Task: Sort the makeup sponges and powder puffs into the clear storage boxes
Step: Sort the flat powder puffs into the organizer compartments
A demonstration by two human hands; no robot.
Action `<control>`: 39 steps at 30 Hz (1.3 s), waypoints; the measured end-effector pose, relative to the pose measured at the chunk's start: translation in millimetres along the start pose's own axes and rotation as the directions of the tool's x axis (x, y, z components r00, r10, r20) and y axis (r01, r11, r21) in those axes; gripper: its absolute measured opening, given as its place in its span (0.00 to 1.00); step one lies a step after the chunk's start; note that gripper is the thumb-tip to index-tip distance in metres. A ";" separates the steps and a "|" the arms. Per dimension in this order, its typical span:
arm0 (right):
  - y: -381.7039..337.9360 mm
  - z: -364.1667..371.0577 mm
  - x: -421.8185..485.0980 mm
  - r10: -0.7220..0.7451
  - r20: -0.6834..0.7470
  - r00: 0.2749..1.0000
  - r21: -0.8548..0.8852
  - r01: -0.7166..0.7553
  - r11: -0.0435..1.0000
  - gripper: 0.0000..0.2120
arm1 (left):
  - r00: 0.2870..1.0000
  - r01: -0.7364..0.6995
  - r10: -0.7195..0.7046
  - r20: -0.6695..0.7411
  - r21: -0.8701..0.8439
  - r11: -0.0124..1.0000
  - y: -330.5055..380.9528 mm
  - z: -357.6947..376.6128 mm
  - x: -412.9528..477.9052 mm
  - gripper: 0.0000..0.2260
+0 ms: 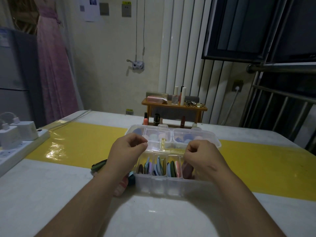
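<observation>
Two clear storage boxes stand in the middle of the table. The far box (172, 134) has its lid down over round and drop-shaped sponges in blue and pink. The near box (159, 185) is open, with flat powder puffs (172, 166) standing on edge in its compartments. More puffs lie loose at its left: a dark green one (99, 165) and a pink striped one (120, 186). My left hand (128, 149) and my right hand (200, 154) hover over the gap between the boxes, fingers curled, with nothing visible in them.
A white power strip (17, 147) with plugged chargers lies at the table's left edge. Lipsticks (156, 119) stand behind the far box, below a small wooden shelf (174, 106) of cosmetics. A yellow strip (82, 142) crosses the tabletop.
</observation>
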State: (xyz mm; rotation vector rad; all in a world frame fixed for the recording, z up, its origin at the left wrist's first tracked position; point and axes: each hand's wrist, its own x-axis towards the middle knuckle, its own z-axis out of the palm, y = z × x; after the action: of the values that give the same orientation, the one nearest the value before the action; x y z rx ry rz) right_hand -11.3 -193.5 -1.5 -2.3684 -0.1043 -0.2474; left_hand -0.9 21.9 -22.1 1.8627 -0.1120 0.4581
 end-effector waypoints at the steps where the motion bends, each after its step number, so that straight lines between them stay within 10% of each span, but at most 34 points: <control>1: 0.4 0.0 0.2 -0.008 -0.006 1.000 -0.002 0.008 1.000 0.07 | 1.000 0.001 -0.001 -0.001 0.002 1.000 0.1 -0.1 0.3 0.04; 31: -4.3 1.2 1.4 0.107 0.106 0.989 -0.267 -0.076 0.961 0.10 | 0.995 0.038 -0.039 -0.094 -0.014 0.999 -8.7 -11.8 11.4 0.16; 39: 0.8 3.8 2.4 0.016 0.058 0.998 -0.259 -0.001 0.966 0.11 | 0.987 0.140 -0.103 -0.121 0.346 0.928 -17.6 -26.5 17.0 0.18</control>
State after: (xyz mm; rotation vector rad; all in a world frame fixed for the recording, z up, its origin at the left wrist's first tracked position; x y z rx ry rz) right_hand -8.2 -191.5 -4.3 -2.6366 -0.0945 -0.1961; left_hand 13.2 55.0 -24.5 2.1799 0.1655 0.5100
